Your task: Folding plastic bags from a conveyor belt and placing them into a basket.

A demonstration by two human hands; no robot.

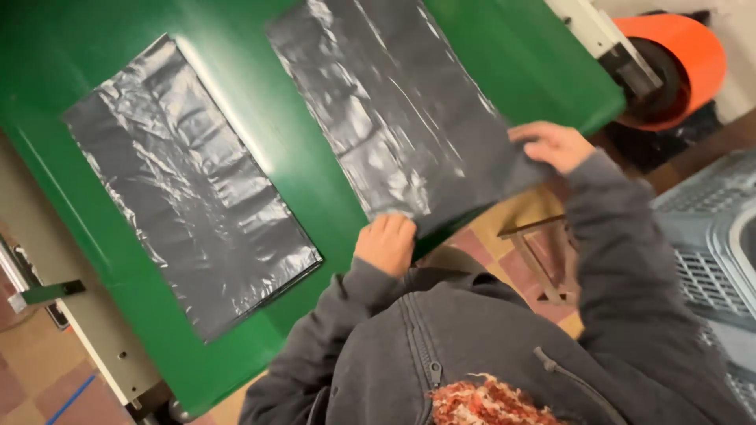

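Both hands, left (385,243) and right (554,145), pinch the bag's (394,110) near corners shut, keeping it taut over the table (315,181).

The person wears a dark grey zip-up hooded sweatshirt (472,354) of soft, slightly faded fabric, with a metal-toothed zipper (421,346) running down the front and a drawcord (571,378) lying across the chest. Long sleeves end in ribbed cuffs at both bare hands
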